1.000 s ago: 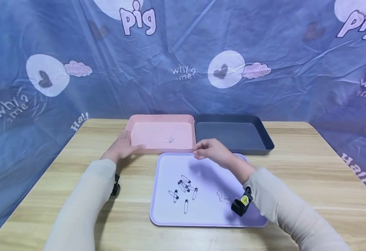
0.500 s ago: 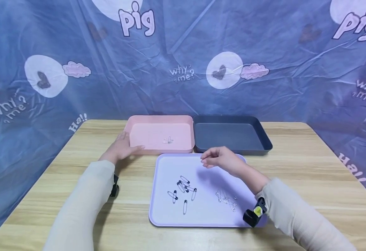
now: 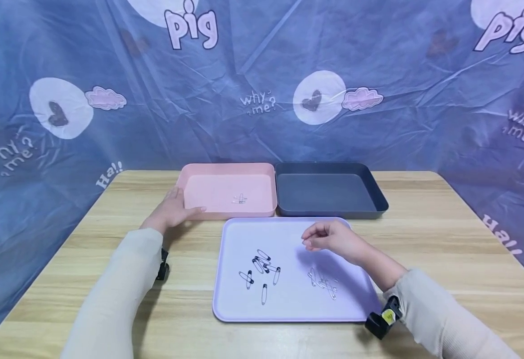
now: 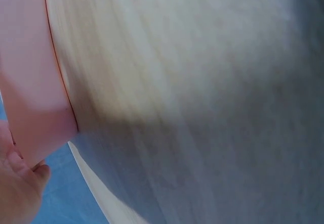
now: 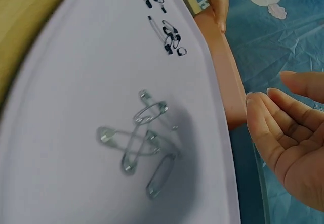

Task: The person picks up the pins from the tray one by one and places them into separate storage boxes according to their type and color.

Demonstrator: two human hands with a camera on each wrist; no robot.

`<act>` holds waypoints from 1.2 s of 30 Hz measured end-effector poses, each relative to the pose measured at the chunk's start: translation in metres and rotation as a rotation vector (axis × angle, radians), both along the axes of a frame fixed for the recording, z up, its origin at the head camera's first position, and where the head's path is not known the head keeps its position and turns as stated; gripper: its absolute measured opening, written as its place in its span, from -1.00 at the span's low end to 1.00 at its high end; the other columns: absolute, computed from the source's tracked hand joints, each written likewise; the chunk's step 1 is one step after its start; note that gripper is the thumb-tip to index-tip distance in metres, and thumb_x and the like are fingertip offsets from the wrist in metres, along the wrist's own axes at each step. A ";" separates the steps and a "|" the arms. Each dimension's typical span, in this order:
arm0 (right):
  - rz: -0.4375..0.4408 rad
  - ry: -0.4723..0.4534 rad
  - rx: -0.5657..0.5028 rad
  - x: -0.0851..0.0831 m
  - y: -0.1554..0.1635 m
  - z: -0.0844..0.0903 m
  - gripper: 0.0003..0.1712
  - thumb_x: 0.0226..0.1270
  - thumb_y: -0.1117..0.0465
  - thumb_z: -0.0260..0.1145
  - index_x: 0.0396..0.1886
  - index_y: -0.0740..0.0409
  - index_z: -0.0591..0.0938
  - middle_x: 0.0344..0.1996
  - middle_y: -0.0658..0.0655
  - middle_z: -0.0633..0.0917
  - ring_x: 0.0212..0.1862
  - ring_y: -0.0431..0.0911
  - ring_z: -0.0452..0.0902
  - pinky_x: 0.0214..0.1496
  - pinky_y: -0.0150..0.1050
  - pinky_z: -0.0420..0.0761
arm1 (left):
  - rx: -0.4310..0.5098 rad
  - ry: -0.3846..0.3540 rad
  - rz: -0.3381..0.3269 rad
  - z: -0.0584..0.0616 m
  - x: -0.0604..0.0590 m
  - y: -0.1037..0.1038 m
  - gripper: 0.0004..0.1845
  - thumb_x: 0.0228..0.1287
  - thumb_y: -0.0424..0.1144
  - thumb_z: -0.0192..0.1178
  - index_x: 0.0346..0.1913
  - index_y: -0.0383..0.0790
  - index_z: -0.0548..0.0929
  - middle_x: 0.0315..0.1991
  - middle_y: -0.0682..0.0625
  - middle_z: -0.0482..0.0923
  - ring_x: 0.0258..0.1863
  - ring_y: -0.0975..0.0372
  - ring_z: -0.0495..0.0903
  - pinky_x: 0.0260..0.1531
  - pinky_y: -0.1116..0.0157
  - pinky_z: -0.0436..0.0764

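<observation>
Head view first: my right hand [image 3: 334, 240] hangs above the lilac tray [image 3: 289, 309], fingers loosely curled and holding nothing as far as I can see. Right wrist view backs that up, palm open, fingers [image 5: 283, 118] relaxed and apart, with no pin between them.

The silver pins [image 3: 322, 281] are lying in a little tangled heap on the tray, just below and toward me from that hand, not touching it. In the right wrist view you can see the silver pins [image 5: 144, 145] crossing over each other. The black pins [image 3: 259, 269] sit in their own loose cluster further left on the same tray, well apart from the silver ones.

My left hand [image 3: 172, 212] rests on the desk [image 3: 423, 239] with straight fingers touching the near left corner of the pink tray [image 3: 226, 169]. Left wrist view is blurry, just the tray's pink side and a bit of the hand. There's one silver bunch already lying in the pink tray [image 3: 239, 199]. The dark tray [image 3: 374, 192] sits right beside it, touching.
</observation>
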State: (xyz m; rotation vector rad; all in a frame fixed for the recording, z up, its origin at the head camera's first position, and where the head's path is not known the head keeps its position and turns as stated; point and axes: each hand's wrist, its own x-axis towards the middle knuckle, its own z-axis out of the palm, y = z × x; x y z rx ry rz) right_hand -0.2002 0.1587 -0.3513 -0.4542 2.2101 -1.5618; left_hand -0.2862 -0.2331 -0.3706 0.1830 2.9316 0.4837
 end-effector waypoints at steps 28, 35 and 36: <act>0.040 -0.008 0.158 0.021 0.039 -0.024 -0.79 0.06 0.36 0.19 -0.31 0.44 0.54 -0.53 0.14 0.59 -0.45 -0.12 0.48 -0.37 -0.31 0.53 | -0.001 -0.023 0.003 0.004 0.002 0.002 0.14 0.01 0.37 -0.14 0.21 -0.64 -0.25 0.25 -0.45 -0.35 0.24 -0.16 -0.33 0.19 0.00 -0.19; 0.025 0.003 0.182 0.025 0.045 -0.027 -0.79 0.03 0.37 0.20 -0.33 0.44 0.55 -0.56 0.12 0.58 -0.49 -0.14 0.47 -0.43 -0.35 0.51 | -0.003 -0.019 -0.005 0.006 0.002 0.002 0.12 0.03 0.35 -0.15 0.21 -0.65 -0.25 0.24 -0.46 -0.35 0.23 -0.17 -0.33 0.19 0.00 -0.20; 0.022 0.003 0.185 0.025 0.045 -0.027 -0.79 0.03 0.37 0.20 -0.33 0.44 0.55 -0.56 0.11 0.58 -0.49 -0.14 0.47 -0.44 -0.35 0.51 | -0.004 -0.020 -0.004 0.006 0.003 0.002 0.12 0.04 0.35 -0.15 0.21 -0.65 -0.25 0.24 -0.46 -0.35 0.23 -0.17 -0.33 0.19 0.00 -0.20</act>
